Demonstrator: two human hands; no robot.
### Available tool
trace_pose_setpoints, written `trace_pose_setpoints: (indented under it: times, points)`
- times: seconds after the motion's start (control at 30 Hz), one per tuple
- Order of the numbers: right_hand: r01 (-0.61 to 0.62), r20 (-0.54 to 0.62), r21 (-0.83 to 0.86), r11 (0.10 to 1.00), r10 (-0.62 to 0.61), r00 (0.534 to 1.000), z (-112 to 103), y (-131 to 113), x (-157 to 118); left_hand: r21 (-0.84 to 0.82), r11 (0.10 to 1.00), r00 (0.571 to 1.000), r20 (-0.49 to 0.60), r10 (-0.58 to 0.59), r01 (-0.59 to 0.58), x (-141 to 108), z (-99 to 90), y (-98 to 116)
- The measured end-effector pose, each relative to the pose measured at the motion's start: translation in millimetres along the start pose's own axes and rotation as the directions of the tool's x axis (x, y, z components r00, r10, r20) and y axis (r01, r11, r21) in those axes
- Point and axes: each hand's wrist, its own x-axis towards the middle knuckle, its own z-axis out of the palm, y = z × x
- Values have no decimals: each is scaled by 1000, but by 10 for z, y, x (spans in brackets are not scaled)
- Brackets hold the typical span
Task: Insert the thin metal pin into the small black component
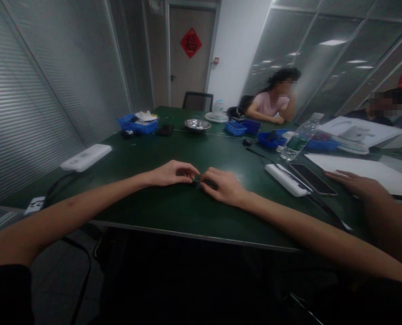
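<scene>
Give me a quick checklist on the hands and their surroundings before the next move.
1. Left hand at the small item: ok, fingers beside it.
2. Right hand at the same item: ok, fingers close on the other side.
3. Secure grip: cannot tell, contact too small and blurred.
4. Item identifiable: not ok, too little of it shows.
5. Co-worker's hand clear of both: ok, beyond the phone.
6. Bottle apart from both hands: ok.

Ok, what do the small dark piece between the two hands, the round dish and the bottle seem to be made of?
Small dark piece: too small and blurred to tell.
Round dish: probably metal, polished, going by its silvery, mirror-like glints.
Bottle: likely clear, glossy plastic, since it is see-through with bright highlights, though glass can't be ruled out.
</scene>
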Motion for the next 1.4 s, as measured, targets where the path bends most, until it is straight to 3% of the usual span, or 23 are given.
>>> trace_pose_setpoints:
  times: [0.4, 0.53, 0.73, 1.07, 1.4]
  points:
    - [-53, -72, 50, 997, 57, 996, 57, 69, 21, 43, 999, 999, 4, 32, -32, 28, 21, 27]
    - [-99, -95, 34, 994, 102, 990, 59, 62, 23, 145, 989, 999, -31, 41, -36, 22, 2, 36]
    - [-129, -140, 32, 991, 132, 981, 67, 67, 28, 199, 979, 996, -86, -21, 37, 10, -15, 47]
    - [-45, -74, 31, 998, 48, 996, -13, -2, 11, 162, 984, 995, -85, -56, 69, -5, -3, -23]
    - [11, 1, -4, 1000, -11, 1000, 8, 7, 14, 160, 986, 999, -9, -42, 43, 3, -26, -14]
